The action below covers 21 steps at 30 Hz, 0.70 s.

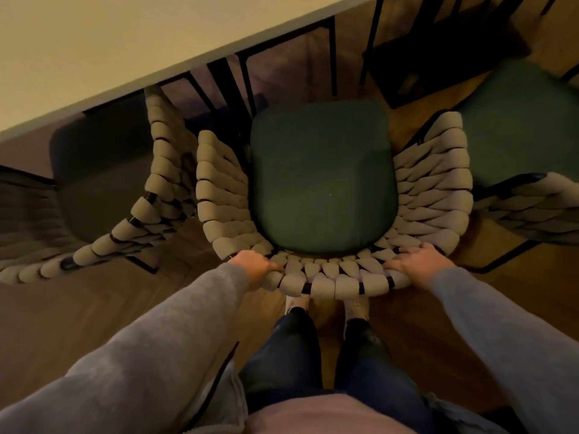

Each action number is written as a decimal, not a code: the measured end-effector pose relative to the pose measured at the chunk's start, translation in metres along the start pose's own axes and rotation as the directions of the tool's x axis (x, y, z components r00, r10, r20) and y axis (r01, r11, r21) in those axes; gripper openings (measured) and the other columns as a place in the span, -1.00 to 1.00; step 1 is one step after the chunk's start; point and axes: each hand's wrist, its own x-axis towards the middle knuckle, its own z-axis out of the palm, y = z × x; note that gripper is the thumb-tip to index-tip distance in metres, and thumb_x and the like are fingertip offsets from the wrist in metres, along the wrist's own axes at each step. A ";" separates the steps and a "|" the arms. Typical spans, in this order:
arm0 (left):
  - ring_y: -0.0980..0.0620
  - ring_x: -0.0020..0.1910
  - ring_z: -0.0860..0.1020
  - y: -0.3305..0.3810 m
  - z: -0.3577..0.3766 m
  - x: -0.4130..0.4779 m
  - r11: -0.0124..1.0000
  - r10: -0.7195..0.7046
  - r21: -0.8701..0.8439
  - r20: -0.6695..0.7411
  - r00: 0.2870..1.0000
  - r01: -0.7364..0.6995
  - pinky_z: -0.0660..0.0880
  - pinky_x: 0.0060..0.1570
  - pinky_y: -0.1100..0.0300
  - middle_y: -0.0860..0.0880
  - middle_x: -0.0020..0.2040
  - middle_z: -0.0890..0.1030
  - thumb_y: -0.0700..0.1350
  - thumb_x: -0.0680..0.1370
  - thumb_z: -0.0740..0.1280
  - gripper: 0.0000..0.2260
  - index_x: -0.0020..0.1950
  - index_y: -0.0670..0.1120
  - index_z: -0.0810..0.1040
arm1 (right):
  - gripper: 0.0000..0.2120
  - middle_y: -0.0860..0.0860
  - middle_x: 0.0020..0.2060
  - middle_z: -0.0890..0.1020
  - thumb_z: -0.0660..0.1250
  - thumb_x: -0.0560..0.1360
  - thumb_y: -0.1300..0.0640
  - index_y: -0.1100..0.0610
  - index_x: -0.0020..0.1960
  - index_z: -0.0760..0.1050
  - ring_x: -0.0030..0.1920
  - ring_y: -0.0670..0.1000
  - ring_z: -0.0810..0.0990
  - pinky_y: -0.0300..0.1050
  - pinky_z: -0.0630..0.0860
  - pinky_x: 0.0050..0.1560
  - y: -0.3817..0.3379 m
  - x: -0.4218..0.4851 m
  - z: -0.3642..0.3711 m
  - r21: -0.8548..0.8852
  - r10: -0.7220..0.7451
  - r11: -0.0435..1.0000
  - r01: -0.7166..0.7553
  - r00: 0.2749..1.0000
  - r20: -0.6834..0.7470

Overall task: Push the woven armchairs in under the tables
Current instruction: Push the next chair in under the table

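The fingers point(275, 268) of my left hand point(255, 266) are curled over the top rail of the woven armchair point(322, 288) at the back's left corner. Those of my right hand point(418, 261) lie close together and wrap the same rail at the right corner. Both hands hold the thick rope winding, not the bare metal.

I think the rope is soft and a little springy under the palm and gives good friction, and the dark frame inside it is stiff. The rail is therefore the right place to hold, with the hands wide apart so the chair does not turn when pushed. The chair looks moderately heavy to me. On the wooden floor point(407, 311) its legs may catch or scrape, so a low, even push seems better than a jerk. The green cushion point(322, 177) seems loose and is no place to push.

The armchair stands directly before me, its seat fully clear of the pale desk point(94, 42), whose edge runs slanted across. A second chair point(156, 170) sits just beside it on the left, partly under the desk, and a third chair point(517, 126) is on the right.
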 end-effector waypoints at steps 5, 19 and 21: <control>-0.04 0.21 0.51 0.017 -0.011 0.001 1.000 -0.019 -0.002 -0.041 0.999 0.019 0.42 0.21 0.04 0.00 0.22 0.55 -0.12 0.57 0.32 -0.49 0.48 0.17 0.29 | -0.42 -0.08 0.49 0.29 0.28 0.58 0.09 -0.19 0.51 0.14 0.52 0.06 0.16 0.19 0.17 0.44 0.020 -0.005 0.009 -0.007 -0.014 1.000 0.014 1.000 -0.012; -0.01 0.19 0.52 0.003 -0.022 0.007 0.997 -0.071 -0.039 -0.087 0.994 0.068 0.45 0.23 0.05 0.03 0.20 0.56 -0.10 0.55 0.36 -0.50 0.44 0.20 0.31 | -0.40 -0.02 0.39 0.42 0.34 0.52 0.13 -0.13 0.48 0.21 0.41 0.08 0.33 0.16 0.25 0.36 0.033 0.011 -0.015 -0.094 -0.037 0.995 0.026 0.992 -0.123; -0.02 0.20 0.52 -0.002 -0.020 0.009 0.996 -0.075 -0.063 -0.086 0.993 0.070 0.45 0.24 0.05 0.03 0.21 0.56 -0.10 0.55 0.35 -0.50 0.44 0.19 0.31 | -0.40 -0.02 0.38 0.43 0.35 0.52 0.14 -0.10 0.48 0.21 0.41 0.07 0.34 0.16 0.20 0.40 0.034 0.016 -0.021 -0.127 -0.044 0.992 0.022 0.984 -0.175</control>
